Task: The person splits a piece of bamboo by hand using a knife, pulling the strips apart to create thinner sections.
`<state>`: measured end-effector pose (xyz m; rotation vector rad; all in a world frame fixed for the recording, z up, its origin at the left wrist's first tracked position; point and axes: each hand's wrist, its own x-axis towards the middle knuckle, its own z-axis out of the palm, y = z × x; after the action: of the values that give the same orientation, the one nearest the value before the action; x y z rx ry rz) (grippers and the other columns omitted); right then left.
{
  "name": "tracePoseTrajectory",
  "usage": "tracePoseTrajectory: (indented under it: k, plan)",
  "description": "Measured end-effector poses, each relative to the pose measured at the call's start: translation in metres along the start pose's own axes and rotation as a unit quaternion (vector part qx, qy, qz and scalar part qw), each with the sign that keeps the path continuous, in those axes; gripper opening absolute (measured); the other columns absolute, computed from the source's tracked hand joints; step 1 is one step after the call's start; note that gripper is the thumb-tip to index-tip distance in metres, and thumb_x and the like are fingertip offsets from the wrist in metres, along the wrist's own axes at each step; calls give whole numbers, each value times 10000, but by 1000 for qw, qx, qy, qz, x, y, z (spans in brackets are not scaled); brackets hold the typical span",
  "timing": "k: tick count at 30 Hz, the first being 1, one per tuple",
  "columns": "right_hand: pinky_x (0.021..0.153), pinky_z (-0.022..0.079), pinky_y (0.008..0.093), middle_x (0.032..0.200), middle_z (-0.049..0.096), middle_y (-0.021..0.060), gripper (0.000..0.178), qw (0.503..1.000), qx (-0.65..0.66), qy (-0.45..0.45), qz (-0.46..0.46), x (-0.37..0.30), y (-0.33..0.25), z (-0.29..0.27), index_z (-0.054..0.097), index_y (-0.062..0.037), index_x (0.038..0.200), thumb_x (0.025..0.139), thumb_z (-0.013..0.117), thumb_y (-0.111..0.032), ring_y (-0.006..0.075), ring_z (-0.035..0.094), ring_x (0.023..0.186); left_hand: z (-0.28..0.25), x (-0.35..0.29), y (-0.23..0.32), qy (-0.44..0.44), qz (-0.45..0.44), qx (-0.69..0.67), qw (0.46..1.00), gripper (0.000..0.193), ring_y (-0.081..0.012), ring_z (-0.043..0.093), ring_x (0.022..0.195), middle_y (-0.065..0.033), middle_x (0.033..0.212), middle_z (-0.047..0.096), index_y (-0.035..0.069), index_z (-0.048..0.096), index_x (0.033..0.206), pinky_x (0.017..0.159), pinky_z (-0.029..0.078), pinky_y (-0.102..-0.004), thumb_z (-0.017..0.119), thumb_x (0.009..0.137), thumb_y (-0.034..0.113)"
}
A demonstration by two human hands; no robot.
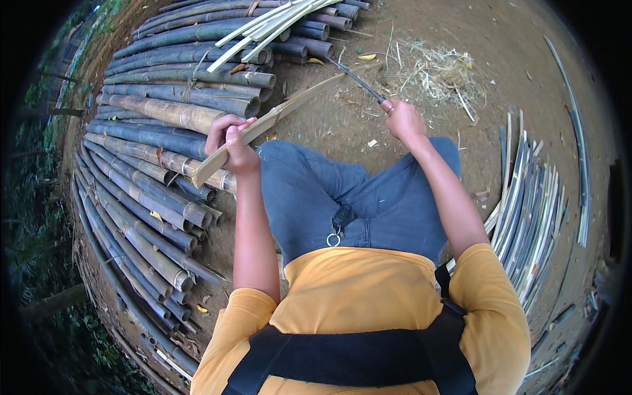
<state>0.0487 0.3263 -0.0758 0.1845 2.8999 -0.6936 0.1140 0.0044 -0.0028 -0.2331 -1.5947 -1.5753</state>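
My left hand is closed round the near end of a split bamboo strip, pale and flat, which slants up and away to the right. In my right hand is the handle of a long knife with a thin dark blade. The blade points away and to the left, and it crosses the strip close to its far end. Whether the edge touches the strip I cannot tell.
Stacked bamboo poles fill the left side, with pale split strips lying on top. Shavings are heaped on the dirt ahead. A bundle of thin bamboo slats lies at the right, and long strips lie beyond it.
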Motion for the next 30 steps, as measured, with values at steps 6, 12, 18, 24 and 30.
tracePoseTrajectory:
  k: [6, 12, 18, 24, 30]
  plan:
    - [763, 534, 524, 928, 711, 195, 211, 994, -30, -34, -96, -25, -21, -10, 635, -104, 1043, 982, 528, -274, 404, 690, 903, -12, 9, -1, 26, -68, 28, 997, 194, -228, 620, 718, -123, 820, 569, -47, 580, 863, 780, 589, -429, 473, 885, 114]
    - [809, 528, 517, 997, 701, 208, 233, 999, -24, -11, 27, 30, 17, 15, 635, -104, 1034, 995, 519, -303, 395, 681, 960, -27, 5, -11, 13, -91, 0, 996, 198, -249, 643, 781, -121, 866, 568, -44, 591, 866, 818, 575, -429, 493, 886, 128]
    - [785, 530, 529, 936, 705, 210, 243, 995, -37, -36, -90, 9, -6, 10, 616, -113, 1053, 1011, 494, -319, 400, 689, 909, -34, 9, -14, 19, -83, -14, 996, 222, -272, 667, 741, -141, 836, 601, -64, 600, 892, 781, 588, -409, 504, 871, 134]
    - [796, 530, 538, 967, 705, 214, 253, 998, 6, -10, 61, 61, 43, 54, 629, -126, 1121, 997, 515, -315, 393, 690, 937, -27, 11, -15, 32, -97, 1, 995, 235, -268, 656, 767, -129, 853, 592, -46, 597, 882, 798, 565, -403, 478, 884, 157]
    - [819, 540, 519, 1014, 710, 200, 297, 994, -58, -43, -79, 41, 29, 58, 631, -103, 1136, 1010, 498, -336, 368, 693, 977, -37, 12, -26, 110, -113, 32, 987, 245, -247, 641, 756, -118, 838, 602, -32, 599, 854, 797, 531, -376, 453, 900, 159]
